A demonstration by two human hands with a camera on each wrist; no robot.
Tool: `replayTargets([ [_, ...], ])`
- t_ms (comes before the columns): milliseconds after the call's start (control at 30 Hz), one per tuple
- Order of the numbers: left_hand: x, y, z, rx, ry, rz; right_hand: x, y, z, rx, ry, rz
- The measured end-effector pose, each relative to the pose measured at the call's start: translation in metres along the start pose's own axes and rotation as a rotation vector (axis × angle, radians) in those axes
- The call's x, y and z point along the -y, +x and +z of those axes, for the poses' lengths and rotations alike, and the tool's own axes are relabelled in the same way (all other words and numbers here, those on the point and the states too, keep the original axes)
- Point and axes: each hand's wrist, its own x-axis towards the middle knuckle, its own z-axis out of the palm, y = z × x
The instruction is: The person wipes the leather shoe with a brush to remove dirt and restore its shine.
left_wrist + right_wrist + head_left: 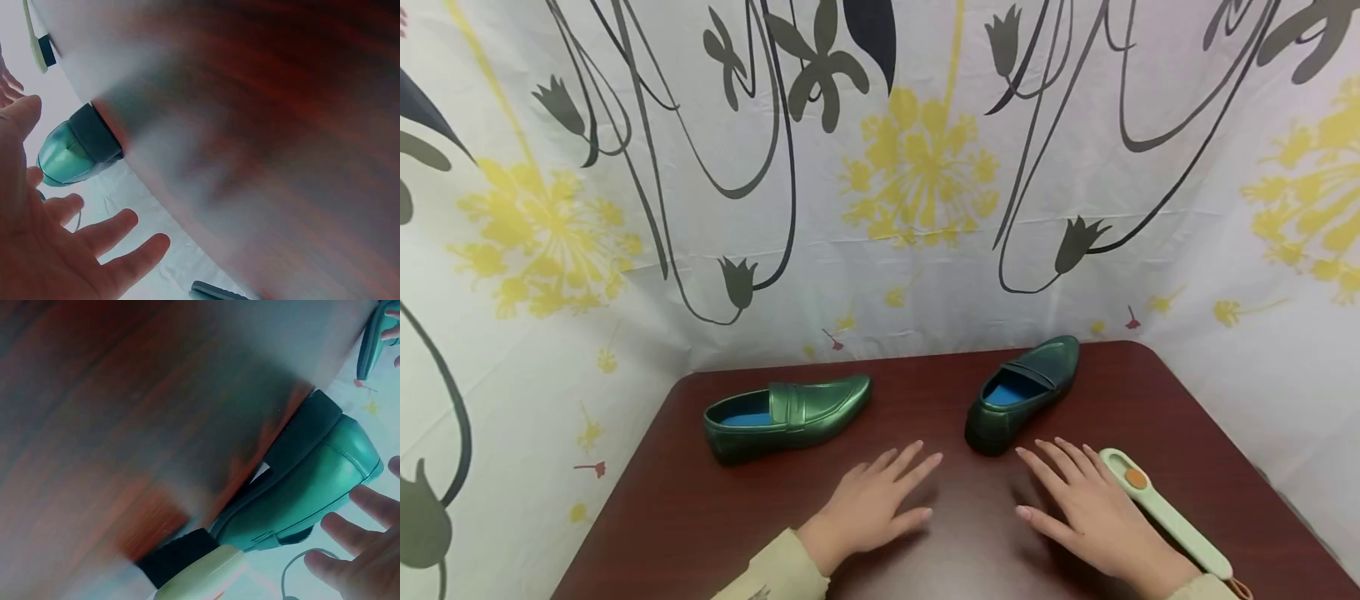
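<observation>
Two dark green loafers with blue insoles stand on the table. The left loafer (823, 408) lies nearly sideways, its toe toward the right. The right loafer (1037, 375) points away to the back right, heel toward me. My left hand (872, 504) hovers between the two shoes with fingers spread, holding nothing. Over the table at the right, my right hand (1090, 508) has its fingers stretched just in front of the right loafer's heel, apart from it. Beside that hand lies a pale green long-handled brush (1180, 525) with an orange button; its dark bristles (178, 556) show in the right wrist view.
The dark red-brown table (917, 400) has rounded back corners. A white cloth (917, 292) printed with yellow and grey flowers hangs behind it and along both sides. An orange cord loop (1240, 587) hangs from the brush handle near the front right.
</observation>
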Motion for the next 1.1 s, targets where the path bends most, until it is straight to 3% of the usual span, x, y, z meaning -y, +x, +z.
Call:
replayTargets([
  [233, -0.003, 0.009, 0.0, -0.04, 0.04, 0.005, -0.005, -0.006, -0.002, -0.024, -0.037, 0.012],
  [467, -0.006, 0.017, 0.001, -0.157, 0.055, 0.034, -0.015, -0.013, -0.004, -0.041, -0.059, 0.032],
  [567, -0.008, 0.02, 0.001, -0.179, 0.055, 0.028, -0.019, -0.018, -0.003, -0.076, -0.065, 0.027],
  [700, -0.01, 0.024, 0.0, -0.187, 0.069, 0.028, -0.024, -0.024, -0.002, -0.102, -0.071, 0.029],
  [1100, -0.011, 0.034, 0.0, -0.155, 0.121, 0.011, -0.041, -0.037, -0.009, -0.05, -0.073, 0.096],
])
